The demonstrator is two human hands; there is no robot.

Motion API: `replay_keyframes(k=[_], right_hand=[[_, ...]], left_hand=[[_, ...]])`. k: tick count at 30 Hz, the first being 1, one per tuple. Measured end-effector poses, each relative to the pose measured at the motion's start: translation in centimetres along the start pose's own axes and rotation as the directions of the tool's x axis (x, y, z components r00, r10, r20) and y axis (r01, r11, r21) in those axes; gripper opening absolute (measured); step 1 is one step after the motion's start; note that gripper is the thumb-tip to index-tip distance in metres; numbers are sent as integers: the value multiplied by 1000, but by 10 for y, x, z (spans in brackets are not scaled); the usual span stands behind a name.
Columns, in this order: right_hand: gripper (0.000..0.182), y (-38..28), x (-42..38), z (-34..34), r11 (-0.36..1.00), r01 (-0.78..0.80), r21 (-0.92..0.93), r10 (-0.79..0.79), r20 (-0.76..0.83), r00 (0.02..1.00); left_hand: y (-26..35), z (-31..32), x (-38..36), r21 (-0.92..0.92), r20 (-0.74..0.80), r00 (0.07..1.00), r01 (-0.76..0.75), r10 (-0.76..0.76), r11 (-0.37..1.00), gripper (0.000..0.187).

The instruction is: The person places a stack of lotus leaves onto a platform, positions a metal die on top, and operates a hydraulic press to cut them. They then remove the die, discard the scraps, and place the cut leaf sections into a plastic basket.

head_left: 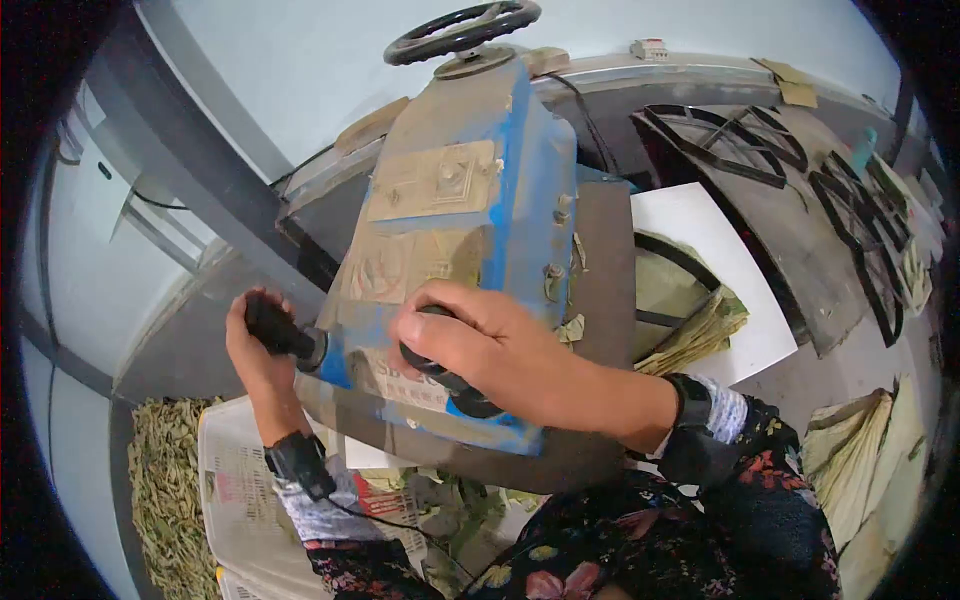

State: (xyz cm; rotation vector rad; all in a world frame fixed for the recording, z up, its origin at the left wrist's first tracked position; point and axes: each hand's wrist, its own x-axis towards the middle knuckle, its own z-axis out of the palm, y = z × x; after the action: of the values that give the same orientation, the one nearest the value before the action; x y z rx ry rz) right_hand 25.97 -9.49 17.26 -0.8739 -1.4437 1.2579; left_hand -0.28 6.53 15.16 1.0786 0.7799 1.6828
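Observation:
A blue, dust-covered press head (pixel 535 200) with a worn label on its front fills the middle of the view. Two black handles stick out from its lower front. My left hand (pixel 262 385) is wrapped round the left handle (pixel 283 332). Around the right handle (pixel 425 350) my right hand (pixel 490 340) is closed, the thumb lying over its top. To the right of the head, a black curved cutting die (pixel 682 258) lies on a stack of dried green leaves (pixel 705 330). Part of both die and stack is hidden behind the press.
A white board (pixel 740 290) lies under the leaves. More black dies (pixel 735 150) rest on a grey surface at right. A black handwheel (pixel 465 32) tops the press. Leaf scraps (pixel 165 490) and a white basket (pixel 235 480) sit lower left; large folded leaves (pixel 865 440) lie lower right.

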Motion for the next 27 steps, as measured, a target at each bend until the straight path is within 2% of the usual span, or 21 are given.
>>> replay_keyframes(k=[1,3,6,16,18,21,25,27], right_hand=[[25,3,0,0,1000,-3,-7,2,-9,1000],[21,18,-1,3,964,181,194,-172,-63,983],[19,28,0,8,957,161,241,-141,-98,985],[16,41,-2,21,961,174,216,-132,-197,972],[16,45,-2,23,967,174,188,-128,-231,964],[16,49,-3,26,962,145,231,-88,-240,967],[17,55,-4,27,964,153,219,-91,-269,959],[18,56,-4,27,978,136,160,-87,-283,955]], left_hand=[[1,0,-3,29,37,999,0,-1,1000,29],[2,1,-6,27,72,997,4,-6,1000,28],[-3,-5,-4,73,85,996,-20,14,997,28],[-16,-14,-10,2,116,992,57,-56,998,29],[-18,-13,-11,14,71,996,50,-51,999,28],[-25,-22,-6,10,125,991,52,-53,999,28],[-27,-17,-12,64,105,994,31,-38,997,27],[-27,-17,-14,71,87,995,32,-38,997,27]])
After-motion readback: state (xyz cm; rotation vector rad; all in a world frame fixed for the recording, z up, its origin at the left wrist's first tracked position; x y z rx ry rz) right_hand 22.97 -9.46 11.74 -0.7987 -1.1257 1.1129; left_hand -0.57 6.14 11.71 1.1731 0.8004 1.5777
